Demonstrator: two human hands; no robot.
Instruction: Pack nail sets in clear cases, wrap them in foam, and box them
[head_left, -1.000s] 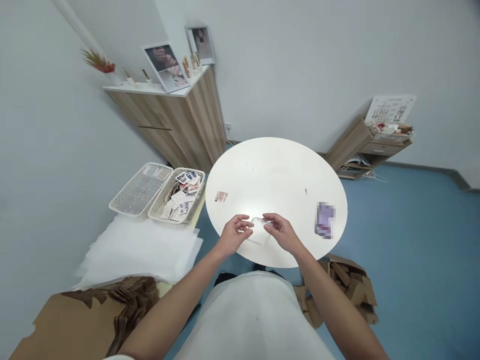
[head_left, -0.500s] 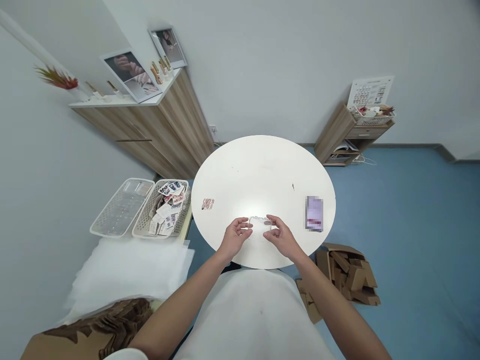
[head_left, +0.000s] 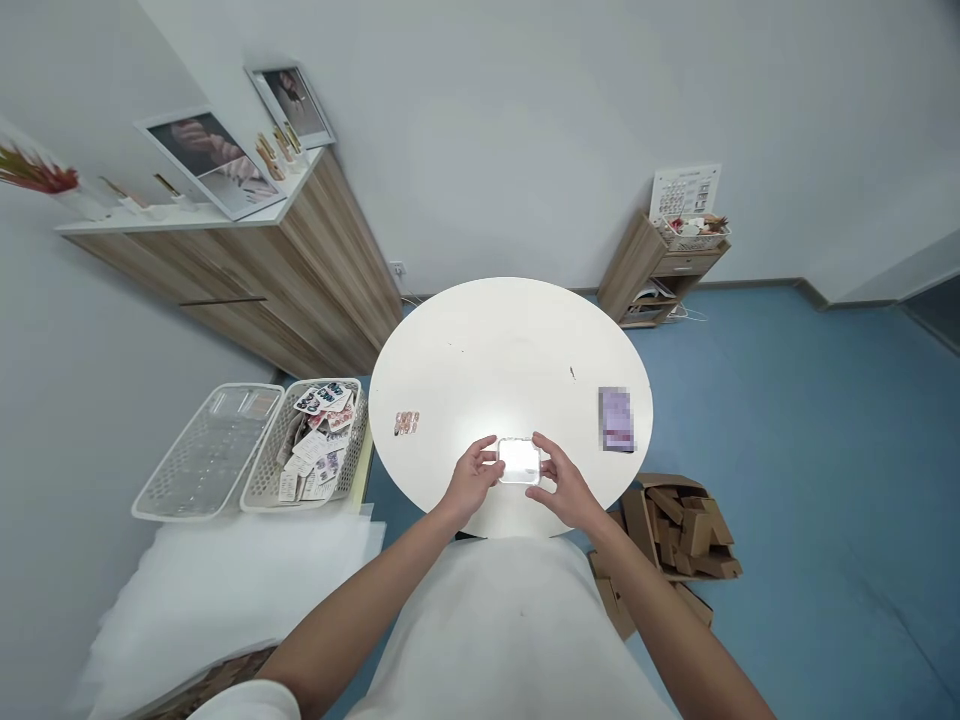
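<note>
A small clear rectangular box [head_left: 519, 461] is between my two hands over the near part of the white round table [head_left: 517, 330]. My left hand [head_left: 474, 478] grips its left edge with thumb and fingers. At the box's right edge is my right hand [head_left: 562, 484], fingers touching the side and the thumb apart below. Light glares off the box, so any contents are hard to make out. On the table's left lies a small set of pinkish nail-like pieces [head_left: 406, 423]. A blurred purple item [head_left: 616, 419] lies on the right.
Left of the table are a basket of printed cards [head_left: 358, 440], a basket of clear boxes [head_left: 142, 500] and white sheets [head_left: 232, 580]. A carton of cardboard pieces [head_left: 694, 530] stands on the floor at right. Wooden cabinets [head_left: 300, 290] stand behind.
The clear box now shows its flat face, where its edge was seen before. My right thumb has moved slightly away from it. The whole view has shifted and turned a little.
</note>
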